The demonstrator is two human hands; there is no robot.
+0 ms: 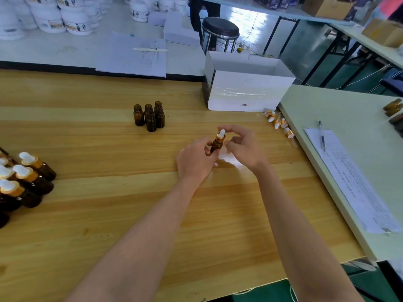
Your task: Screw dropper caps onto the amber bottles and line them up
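Observation:
My left hand (196, 162) grips an amber bottle (217, 145) tilted above the wooden table (109, 214). A dropper cap (221, 136) with gold collar and white bulb sits on its neck. My right hand (242, 147) hovers beside the cap, fingers curled around it; whether they touch it I cannot tell. Several uncapped amber bottles (150, 116) stand clustered further back. Capped bottles (26, 179) stand in rows at the left edge. Loose dropper caps (280, 124) lie at the table's right edge.
A white open box (246, 90) stands at the back right. A pale green table (353, 118) on the right carries papers (353, 182), a pen (322, 136) and more amber bottles (393, 107). Behind are white tubs (54, 20), papers (133, 55) and a stool (220, 29).

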